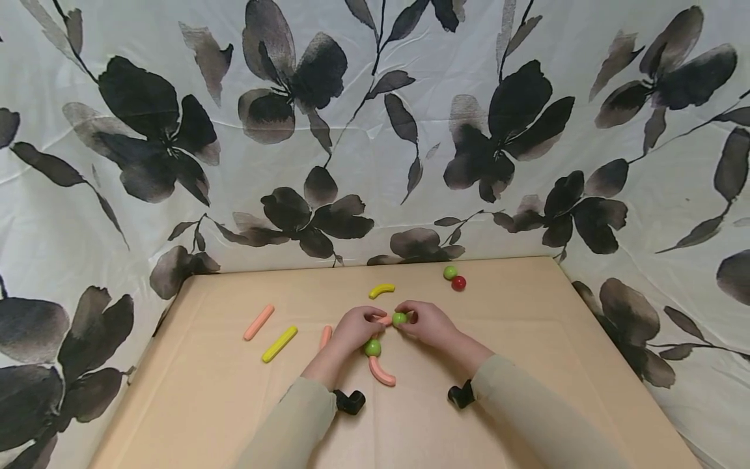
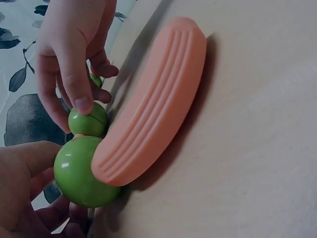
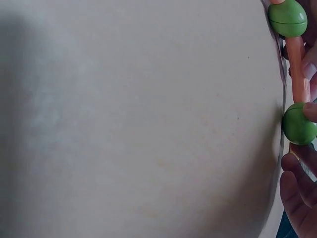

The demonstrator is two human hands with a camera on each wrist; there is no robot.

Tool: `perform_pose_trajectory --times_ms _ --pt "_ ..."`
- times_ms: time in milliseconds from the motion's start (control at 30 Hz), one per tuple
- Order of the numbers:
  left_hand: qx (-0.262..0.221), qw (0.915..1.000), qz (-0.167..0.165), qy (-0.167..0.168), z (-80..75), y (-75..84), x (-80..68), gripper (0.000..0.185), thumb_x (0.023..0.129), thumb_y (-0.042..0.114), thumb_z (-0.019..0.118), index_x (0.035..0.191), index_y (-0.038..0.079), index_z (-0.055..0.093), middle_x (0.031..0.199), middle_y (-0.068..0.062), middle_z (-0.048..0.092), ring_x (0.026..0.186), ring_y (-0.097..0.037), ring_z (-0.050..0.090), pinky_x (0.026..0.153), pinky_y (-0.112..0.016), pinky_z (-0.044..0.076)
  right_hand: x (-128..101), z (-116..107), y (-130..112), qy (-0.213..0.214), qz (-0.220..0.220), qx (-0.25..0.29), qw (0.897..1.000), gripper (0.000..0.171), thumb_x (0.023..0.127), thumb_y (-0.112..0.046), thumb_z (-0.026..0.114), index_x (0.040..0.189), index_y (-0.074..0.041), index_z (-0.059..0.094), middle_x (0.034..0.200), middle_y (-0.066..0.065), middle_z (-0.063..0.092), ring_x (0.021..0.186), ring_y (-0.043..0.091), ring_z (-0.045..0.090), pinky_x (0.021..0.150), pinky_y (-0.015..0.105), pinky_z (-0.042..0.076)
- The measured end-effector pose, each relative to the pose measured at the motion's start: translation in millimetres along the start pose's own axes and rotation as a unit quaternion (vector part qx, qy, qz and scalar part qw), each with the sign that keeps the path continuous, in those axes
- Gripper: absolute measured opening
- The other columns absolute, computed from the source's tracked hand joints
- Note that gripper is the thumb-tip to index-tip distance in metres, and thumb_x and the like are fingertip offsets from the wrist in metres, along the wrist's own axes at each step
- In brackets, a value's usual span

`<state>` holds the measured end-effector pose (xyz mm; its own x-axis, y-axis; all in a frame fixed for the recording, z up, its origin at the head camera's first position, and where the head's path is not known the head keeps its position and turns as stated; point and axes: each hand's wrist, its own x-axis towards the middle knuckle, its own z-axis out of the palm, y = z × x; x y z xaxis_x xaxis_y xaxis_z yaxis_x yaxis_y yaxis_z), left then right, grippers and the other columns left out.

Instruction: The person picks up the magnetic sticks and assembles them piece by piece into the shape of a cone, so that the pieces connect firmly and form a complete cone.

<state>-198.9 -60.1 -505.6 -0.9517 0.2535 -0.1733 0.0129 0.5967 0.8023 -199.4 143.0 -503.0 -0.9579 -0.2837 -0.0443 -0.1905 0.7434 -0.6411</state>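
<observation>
In the head view my right hand pinches a small green ball between thumb and fingers. My left hand grips a short pink stick whose end meets that ball. Another green ball sits just below the left fingers, joined to a curved pink stick that reaches toward the near side. The right wrist view shows the straight pink stick running between the two green balls. Close up in the left wrist view, the curved stick has ridges; the left fingers partly hide behind the nearer ball.
A curved yellow stick lies beyond the hands. Farther right are a loose green ball and a red ball. To the left lie a pink stick, a yellow stick and another pink one, partly covered by the left arm.
</observation>
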Motion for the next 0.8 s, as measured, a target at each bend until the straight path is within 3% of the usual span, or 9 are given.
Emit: perform_pose_trajectory --times_ms 233,400,600,800 --pt "0.024 0.9992 0.016 -0.029 -6.7 3.4 0.7 0.027 0.096 0.024 0.065 0.122 0.017 0.071 0.112 -0.003 0.067 0.095 -0.019 0.057 0.089 -0.039 0.045 -7 1 0 0.028 0.049 0.022 0.998 0.031 0.089 -0.027 0.076 0.117 -0.016 0.068 0.1 -0.002 0.065 0.087 0.016 0.057 0.078 0.035 0.05" --pt "0.037 0.9981 0.026 -0.042 -11.3 3.3 0.9 0.027 0.096 0.024 0.066 0.121 0.017 0.071 0.107 -0.003 0.067 0.091 -0.018 0.057 0.085 -0.038 0.045 -10 4 -2 0.033 0.085 0.067 0.994 0.028 0.089 -0.026 0.075 0.114 -0.014 0.067 0.091 -0.001 0.065 0.079 0.016 0.059 0.068 0.03 0.05" --pt "0.032 0.9982 0.031 -0.04 -11.7 -1.0 -3.3 0.029 0.093 0.021 0.07 0.121 0.015 0.071 0.1 -0.003 0.066 0.086 -0.016 0.057 0.078 -0.034 0.046 -6 7 -4 0.028 0.091 0.089 0.991 0.03 0.089 -0.029 0.075 0.114 -0.013 0.068 0.093 0.0 0.068 0.078 0.015 0.059 0.066 0.027 0.049" --pt "0.017 0.9995 0.009 -0.026 -12.0 -8.2 -14.9 0.035 0.091 0.022 0.072 0.125 0.016 0.069 0.097 -0.001 0.065 0.085 -0.015 0.057 0.072 -0.03 0.047 2 9 -11 -0.004 0.079 0.094 0.992 0.029 0.091 -0.025 0.074 0.117 -0.014 0.068 0.094 0.001 0.068 0.073 0.014 0.06 0.063 0.027 0.05"
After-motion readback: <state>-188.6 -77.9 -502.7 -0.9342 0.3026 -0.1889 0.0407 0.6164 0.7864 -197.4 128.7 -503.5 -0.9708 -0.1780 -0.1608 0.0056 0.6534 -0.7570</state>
